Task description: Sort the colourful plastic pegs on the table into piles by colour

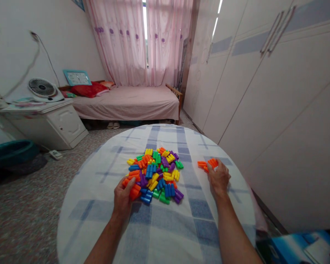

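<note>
In the head view, the left hand (122,197) pinches orange pieces (135,192) at the near-left edge of the mixed pile (151,171). Right of it on the counter (99,220), the right hand (219,178) touches separate orange blocks (212,162); its grip cannot be told. Most remain piled, pointing variously; the separate ones' leftmost lies roughly sideways.

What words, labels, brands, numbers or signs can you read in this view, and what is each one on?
None can be read with certainty.
Clock: hands show, but any numbers are too small and blurred.
Blue item at lower right: pale patches, no legible print.
Fan: no brand legible.
Blocks: no lettering visible at this size.
</note>
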Motion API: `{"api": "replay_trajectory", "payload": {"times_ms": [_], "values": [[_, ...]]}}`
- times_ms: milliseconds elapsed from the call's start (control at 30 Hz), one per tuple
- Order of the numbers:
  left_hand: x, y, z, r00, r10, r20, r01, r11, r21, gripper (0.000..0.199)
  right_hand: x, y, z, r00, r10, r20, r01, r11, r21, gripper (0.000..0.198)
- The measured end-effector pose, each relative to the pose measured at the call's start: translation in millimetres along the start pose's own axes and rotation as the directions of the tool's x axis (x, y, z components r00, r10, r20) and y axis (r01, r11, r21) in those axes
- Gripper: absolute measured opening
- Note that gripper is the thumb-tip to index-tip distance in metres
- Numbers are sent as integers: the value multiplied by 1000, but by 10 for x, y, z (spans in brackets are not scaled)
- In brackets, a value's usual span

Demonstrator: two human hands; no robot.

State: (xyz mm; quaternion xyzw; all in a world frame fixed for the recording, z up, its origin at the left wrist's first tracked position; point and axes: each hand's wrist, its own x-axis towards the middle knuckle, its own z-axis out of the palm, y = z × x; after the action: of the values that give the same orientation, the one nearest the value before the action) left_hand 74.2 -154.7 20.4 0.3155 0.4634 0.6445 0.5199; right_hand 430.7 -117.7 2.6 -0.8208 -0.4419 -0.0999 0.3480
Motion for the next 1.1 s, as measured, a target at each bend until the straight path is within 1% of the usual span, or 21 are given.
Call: {"api": "replay_trajectory", "payload": {"times_ms": [133,200,300,367,400,467,500,533,567,600,667,733,800,867,900,933,967,1100], "values": [[-17,8,-3,1000,1,6,-1,1000,9,43,-35,28,111,994,1,108,1,1000,-23,51],[-31,15,1,1000,8,17,-8,1000,16,42,-50,22,118,993,2,118,0,1000,-17,51],[-41,22,4,999,21,37,-22,999,30,42,-61,-13,80,997,-10,73,10,1000,0,52],[-40,20,2,999,28,44,-31,997,65,43,-68,-83,38,999,-44,5,44,999,17,52],[-41,18,0,998,31,46,-35,995,90,43,-79,-140,14,996,-77,-34,79,996,38,52],[-49,13,4,997,45,59,-54,988,147,43,-138,-312,-43,976,-195,-93,205,971,121,49],[-58,9,9,996,56,70,-67,982,177,41,-193,-425,-77,954,-279,-104,295,938,185,47],[-70,4,16,995,65,80,-80,975,207,39,-269,-553,-117,920,-379,-99,391,883,260,45],[-83,-1,25,994,72,88,-91,968,235,37,-363,-689,-161,878,-469,-94,471,815,337,42],[-97,-6,34,993,76,95,-99,960,262,36,-471,-829,-210,834,-546,-73,524,744,415,40],[-122,-17,51,990,77,117,-110,945,309,33,-708,-1093,-311,743,-668,-26,563,605,563,38],[-139,-23,61,986,90,139,-133,931,340,30,-923,-1298,-398,631,-774,50,555,496,667,40],[-146,-20,66,981,112,159,-163,920,357,27,-1078,-1423,-449,535,-841,84,555,424,716,43],[-148,-13,70,977,124,174,-180,915,360,26,-1163,-1472,-457,464,-879,109,563,388,730,46],[-147,-10,72,975,121,187,-182,915,361,26,-1184,-1475,-447,442,-889,119,569,381,729,47],[-146,-8,74,973,113,201,-181,914,362,26,-1196,-1471,-429,430,-894,126,576,379,725,48],[-145,-7,78,971,107,212,-180,914,363,25,-1201,-1462,-407,427,-895,126,583,379,718,48],[-156,5,101,965,78,250,-173,908,383,25,-1211,-1443,-335,447,-889,101,609,385,694,44]]}}
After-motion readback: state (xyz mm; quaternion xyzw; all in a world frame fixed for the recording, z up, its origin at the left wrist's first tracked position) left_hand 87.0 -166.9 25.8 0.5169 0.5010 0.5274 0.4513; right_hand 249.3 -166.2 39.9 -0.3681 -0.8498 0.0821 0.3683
